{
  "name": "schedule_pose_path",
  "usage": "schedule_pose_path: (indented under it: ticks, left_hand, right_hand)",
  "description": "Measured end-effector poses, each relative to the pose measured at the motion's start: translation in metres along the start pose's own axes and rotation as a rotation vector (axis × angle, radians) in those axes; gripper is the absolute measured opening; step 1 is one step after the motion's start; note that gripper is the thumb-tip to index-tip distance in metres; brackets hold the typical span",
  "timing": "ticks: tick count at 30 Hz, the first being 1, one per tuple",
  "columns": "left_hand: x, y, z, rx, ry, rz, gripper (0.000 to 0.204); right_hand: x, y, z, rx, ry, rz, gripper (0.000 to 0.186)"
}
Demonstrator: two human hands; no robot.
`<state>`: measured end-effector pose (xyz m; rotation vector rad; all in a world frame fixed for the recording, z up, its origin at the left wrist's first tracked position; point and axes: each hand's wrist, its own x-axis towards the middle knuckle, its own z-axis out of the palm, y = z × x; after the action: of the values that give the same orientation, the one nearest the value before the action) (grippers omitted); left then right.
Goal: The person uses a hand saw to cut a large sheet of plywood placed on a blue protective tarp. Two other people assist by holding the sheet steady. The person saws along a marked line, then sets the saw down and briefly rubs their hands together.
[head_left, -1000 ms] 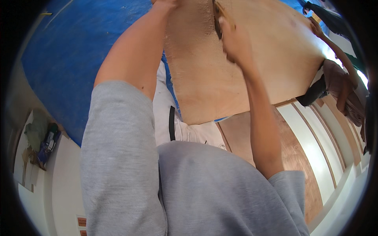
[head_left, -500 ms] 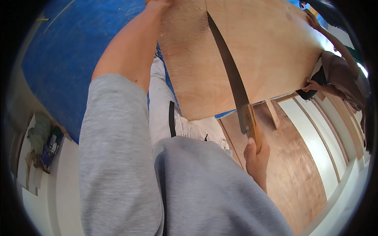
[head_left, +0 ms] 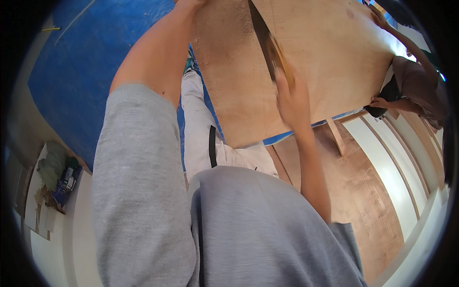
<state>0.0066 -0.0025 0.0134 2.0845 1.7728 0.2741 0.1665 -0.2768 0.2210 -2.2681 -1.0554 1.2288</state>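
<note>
Head view: at the far left of the frame, a heap of small things (head_left: 57, 179) lies on the pale floor (head_left: 52, 248). A blue sheet (head_left: 91, 57) fills the upper left. The left arm in a grey sleeve (head_left: 138, 191) reaches up to the top edge, where the left hand (head_left: 189, 4) touches the plywood (head_left: 325, 62); its grip is cut off, so I cannot tell. In the upper middle, the right hand (head_left: 292, 98) is closed around the handle of the saw (head_left: 265, 40), whose blade lies across the plywood toward the top. At the upper right, another person's hand (head_left: 380, 103) rests at the plywood edge.
</note>
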Motion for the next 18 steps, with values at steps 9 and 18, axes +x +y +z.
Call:
schedule_pose_path:
  ticks: [9, 18]
  left_hand:
    - [-0.004, -0.004, -0.004, -0.008, 0.040, 0.019, 0.068]
    - [-0.013, 0.012, 0.000, 0.060, -0.058, -0.066, 0.070]
  right_hand:
    - [-0.115, -0.040, -0.045, -0.037, -0.022, 0.347, 0.052]
    - [0.109, -0.001, 0.018, -0.049, -0.067, 0.065, 0.048]
